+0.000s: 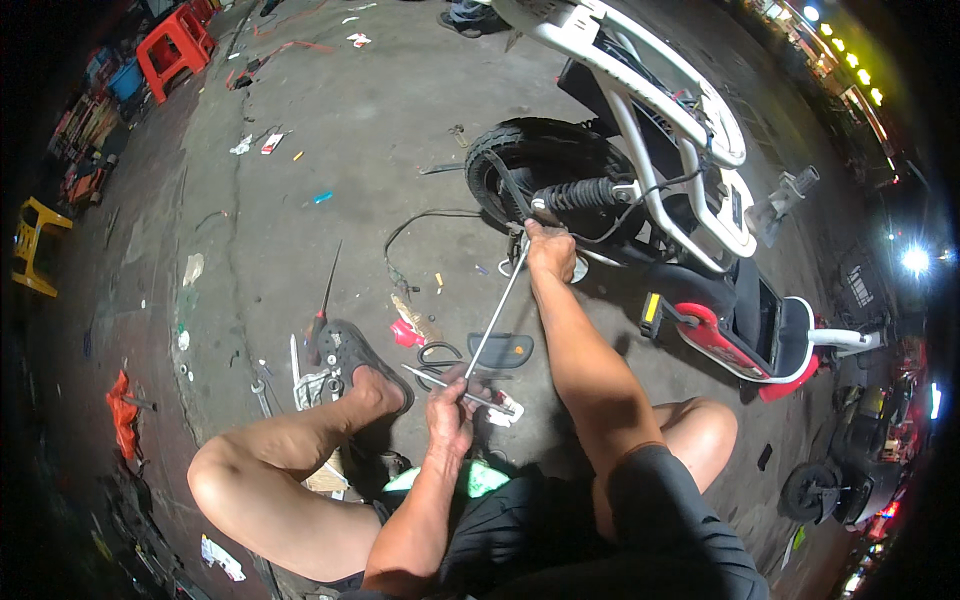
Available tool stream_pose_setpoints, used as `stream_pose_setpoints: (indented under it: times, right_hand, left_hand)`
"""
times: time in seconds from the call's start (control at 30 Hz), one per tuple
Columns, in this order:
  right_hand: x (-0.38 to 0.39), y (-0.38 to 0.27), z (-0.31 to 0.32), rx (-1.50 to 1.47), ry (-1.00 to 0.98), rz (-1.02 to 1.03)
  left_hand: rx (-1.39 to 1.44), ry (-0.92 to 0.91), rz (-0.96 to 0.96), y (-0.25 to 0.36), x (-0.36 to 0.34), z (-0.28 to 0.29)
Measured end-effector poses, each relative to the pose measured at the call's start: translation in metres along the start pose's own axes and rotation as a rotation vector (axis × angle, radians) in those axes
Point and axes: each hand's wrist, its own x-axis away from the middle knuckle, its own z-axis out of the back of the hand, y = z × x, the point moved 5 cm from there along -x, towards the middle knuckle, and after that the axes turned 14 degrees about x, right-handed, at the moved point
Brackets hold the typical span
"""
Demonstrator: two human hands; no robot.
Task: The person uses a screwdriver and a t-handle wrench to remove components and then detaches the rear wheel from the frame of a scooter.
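A white-framed electric scooter [640, 110] lies tipped over in front of me, its black-tyred wheel [505, 150] toward the left. My left hand [452, 415] is closed round the crossbar end of a long silver T-handle wrench [497, 308]. The rod slants up and away to the wheel's hub area. There my right hand [550, 252] pinches its far end, close to the black coil shock absorber [585, 194]. The hand covers the wrench tip, so what it touches is hidden. A loose black cable [400, 235] runs from the wheel across the ground.
A screwdriver [328, 295] and a spanner [260, 396] lie by my left foot. Black-handled scissors [437, 355] and a dark oval case [500, 350] are between my legs. Red stools [175, 50] and a yellow stool [38, 245] stand left. Another vehicle [850, 490] is at right.
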Motion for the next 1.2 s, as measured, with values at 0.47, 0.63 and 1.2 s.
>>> stream_pose_setpoints:
  times: [0.47,0.63,1.2]
  right_hand:
    - [0.031,0.04,-0.01,-0.783,0.066,-0.061]
    - [0.086,0.096,-0.008,-1.254,-0.388,-0.211]
    - [0.131,0.18,-0.042,-0.721,-0.532,-0.39]
  left_hand:
    - [-0.081,-0.002,-0.148,0.013,-0.004,0.007]
    - [-0.144,-0.008,-0.117,-0.002,-0.006,0.01]
    - [-1.372,-0.091,-0.857,-0.012,0.01,-0.033]
